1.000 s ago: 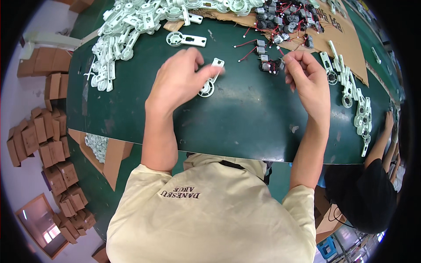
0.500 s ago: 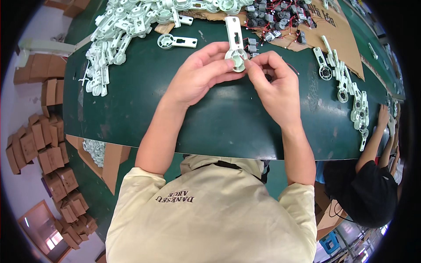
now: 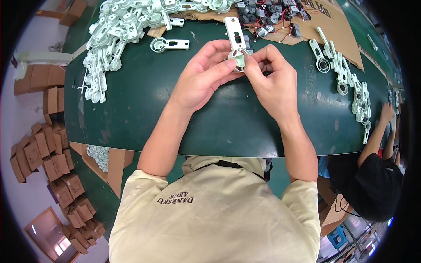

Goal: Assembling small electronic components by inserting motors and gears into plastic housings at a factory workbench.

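Observation:
My left hand grips a pale green plastic part by its round end, the thumb laid on the ring. The part's long slotted arm points away from me, above the table. My right hand is closed, its thumb and forefinger pinching the right edge of the same ring. A small dark thing shows beneath the right fingers; its kind is hidden. Just behind the held part, small grey motors lie partly covered.
A heap of pale green parts fills the far left, with one loose part before it. Motors with red wires lie on cardboard. Parts with dark centres line the right. Beside them, a co-worker's arm reaches in.
My right thumb and forefinger have moved further onto the ring, and the hands are closer together. The whole view has shifted slightly.

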{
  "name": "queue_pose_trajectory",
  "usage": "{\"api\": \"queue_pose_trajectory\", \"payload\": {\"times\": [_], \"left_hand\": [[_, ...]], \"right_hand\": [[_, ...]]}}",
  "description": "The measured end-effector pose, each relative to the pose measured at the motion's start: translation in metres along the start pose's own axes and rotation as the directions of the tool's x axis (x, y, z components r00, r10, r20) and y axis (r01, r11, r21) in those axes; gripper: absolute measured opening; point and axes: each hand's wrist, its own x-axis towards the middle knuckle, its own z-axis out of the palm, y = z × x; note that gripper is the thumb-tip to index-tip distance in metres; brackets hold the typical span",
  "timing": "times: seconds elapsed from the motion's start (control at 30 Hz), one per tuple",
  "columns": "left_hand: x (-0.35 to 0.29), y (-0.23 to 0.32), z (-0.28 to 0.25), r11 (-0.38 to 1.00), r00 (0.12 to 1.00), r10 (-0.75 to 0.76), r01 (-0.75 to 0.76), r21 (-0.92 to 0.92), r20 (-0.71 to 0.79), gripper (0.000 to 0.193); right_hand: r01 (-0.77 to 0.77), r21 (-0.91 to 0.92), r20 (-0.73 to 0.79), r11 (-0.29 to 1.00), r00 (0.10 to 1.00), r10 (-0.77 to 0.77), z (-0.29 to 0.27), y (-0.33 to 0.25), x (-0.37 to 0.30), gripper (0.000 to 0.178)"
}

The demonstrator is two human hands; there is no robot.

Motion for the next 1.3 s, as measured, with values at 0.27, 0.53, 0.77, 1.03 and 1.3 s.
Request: {"api": "queue_pose_trajectory", "payload": {"times": [0.27,0.53,0.77,1.03,1.3], "left_hand": [[-0.0002,-0.0005,0.0007,1.0,1.0,0.009,-0.009,0.008,-0.029,0.038],[0.0,-0.0043,0.0034,1.0,1.0,0.023,-0.023,0.017,-0.015,0.039],[0.0003,-0.0023,0.0036,0.999,0.999,-0.009,0.008,-0.031,-0.034,0.035],[0.0001,-0.0037,0.004,0.999,0.997,-0.006,0.003,-0.039,-0.072,0.028],[-0.0001,-0.005,0.0079,0.999,0.998,-0.02,0.018,-0.033,-0.054,0.026]], "right_hand": [[0.079,0.009,-0.034,0.997,0.996,-0.078,0.0033,0.0009,-0.0004,0.012],[0.092,-0.049,-0.049,0.995,0.994,-0.095,0.0021,-0.0003,-0.0015,0.009],[0.09,-0.034,-0.007,0.995,0.996,-0.09,-0.0014,-0.0022,-0.0004,0.009],[0.125,0.024,-0.031,0.992,0.992,-0.124,0.0039,-0.0006,-0.0022,0.007],[0.151,-0.056,-0.003,0.987,0.988,-0.152,0.0018,-0.0034,-0.0027,0.008]]}}
